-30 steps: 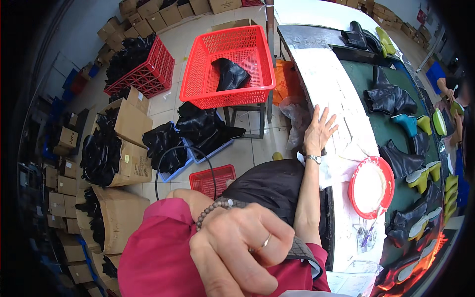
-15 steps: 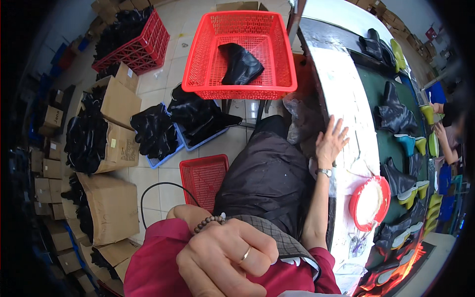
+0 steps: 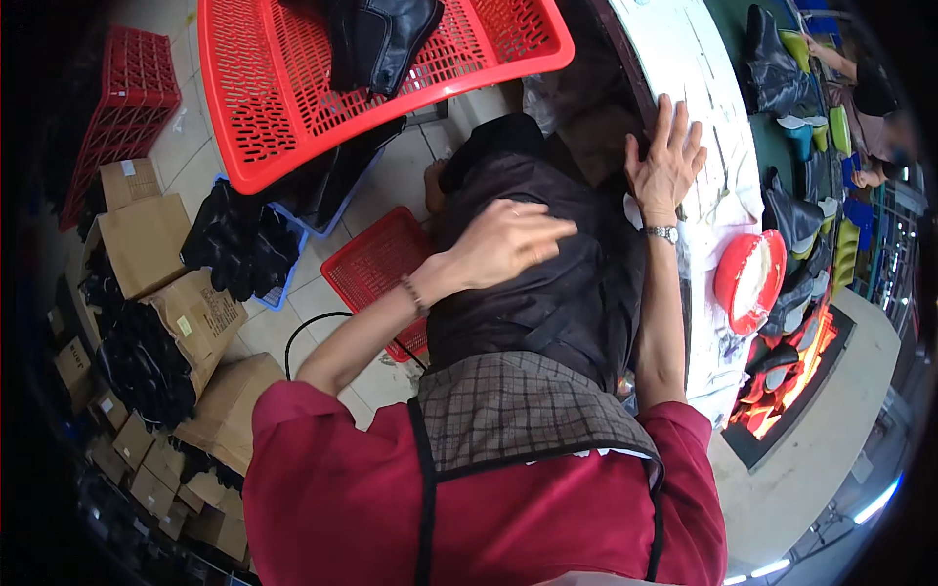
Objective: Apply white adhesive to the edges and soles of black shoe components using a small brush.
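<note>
My left hand (image 3: 513, 240) hovers over my dark-aproned lap with its fingers stretched out and nothing in them. A ring and a bead bracelet are on that arm. My right hand (image 3: 668, 168) rests with spread fingers along the edge of the white-covered bench (image 3: 718, 200), a watch on its wrist. Nearer me on the bench, a red bowl (image 3: 724, 276) holds a white paste-like substance. Ahead of my left hand, a red plastic basket (image 3: 278, 117) holds black footwear, with a black ankle boot (image 3: 399, 39) plainly visible. The basket's top is cut off by the frame.
A smaller red basket (image 3: 369, 256) lies on the floor at my left. Blue crates with black boots (image 3: 239, 239) and cardboard boxes (image 3: 147, 244) stand farther left. Right of the bench runs a green conveyor with boots (image 3: 777, 73) and shoe lasts, ending at a glowing opening (image 3: 791, 376). Someone works beyond it.
My left hand has gone from close before the camera to above my lap, its fingers now straighter. My right hand stays on the bench. The view has shifted, so the basket is partly cut off.
</note>
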Motion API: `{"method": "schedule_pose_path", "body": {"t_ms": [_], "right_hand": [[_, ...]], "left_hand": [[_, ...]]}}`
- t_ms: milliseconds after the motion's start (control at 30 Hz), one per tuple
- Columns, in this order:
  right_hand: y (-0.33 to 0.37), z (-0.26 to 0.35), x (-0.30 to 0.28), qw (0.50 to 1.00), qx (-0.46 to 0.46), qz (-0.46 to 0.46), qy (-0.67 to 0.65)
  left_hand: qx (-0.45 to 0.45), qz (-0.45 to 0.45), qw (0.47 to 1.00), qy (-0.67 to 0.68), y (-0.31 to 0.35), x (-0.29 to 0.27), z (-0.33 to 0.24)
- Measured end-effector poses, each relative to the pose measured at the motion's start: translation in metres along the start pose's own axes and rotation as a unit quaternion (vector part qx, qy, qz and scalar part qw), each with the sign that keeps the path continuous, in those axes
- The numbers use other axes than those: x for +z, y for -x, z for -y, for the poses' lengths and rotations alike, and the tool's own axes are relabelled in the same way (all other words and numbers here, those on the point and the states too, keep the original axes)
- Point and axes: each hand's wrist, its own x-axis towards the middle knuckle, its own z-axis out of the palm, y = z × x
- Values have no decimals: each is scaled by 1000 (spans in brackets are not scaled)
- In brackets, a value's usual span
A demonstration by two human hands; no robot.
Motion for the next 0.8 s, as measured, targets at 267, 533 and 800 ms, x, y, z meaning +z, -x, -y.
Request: {"method": "schedule_pose_path", "body": {"t_ms": [267,533,800], "right_hand": [[-24,14,-29,992,63,13,-107],[-140,159,-73,876,-140,-9,-462],[-205,279,-56,818,-341,217,-410]], "left_hand": [[-226,32,924,-307,9,-38,106],[-231,-187,918,264,63,-108,41],[-105,-555,484,668,2,-130,5]]}}
